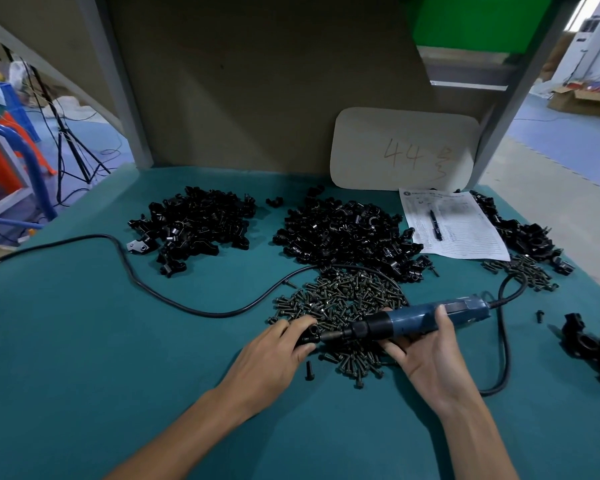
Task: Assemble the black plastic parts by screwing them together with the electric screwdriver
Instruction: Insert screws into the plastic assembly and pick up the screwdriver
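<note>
Observed from my remote station.

1. Left hand (278,344): fingers curled over a small black plastic part (309,336), pinning it at the near edge of the screw pile (343,299). I judge the grip is meant to stop the part turning under the driver's torque.

2. Right hand (426,355): wrapped round the barrel of the electric screwdriver (426,318), thumb over the top, fingers beneath. The tool lies almost level, bit pointing left and meeting the held part. Whether a screw sits on the bit I cannot tell; the junction is too dark.

3. Stage: I assess this as a screw being driven or seated, hands close together so that bit and hole stay in line.

4. The screwdriver's cable (125,261) loops across the green table mat (84,341) to the left and trails in a second loop behind the tool on the right, slack enough not to drag.

5. Stock lies within reach: one heap of black parts (194,223) far left, a second heap (340,230) just behind the screws, a third (520,233) at the right rear beside a smaller scatter of screws (523,271).

6. Larger black pieces (593,344) sit apart at the right edge, probably finished assemblies.

7. A printed sheet (454,226) with a pen (436,225) on it lies beneath a card marked "44" (402,147).
</note>
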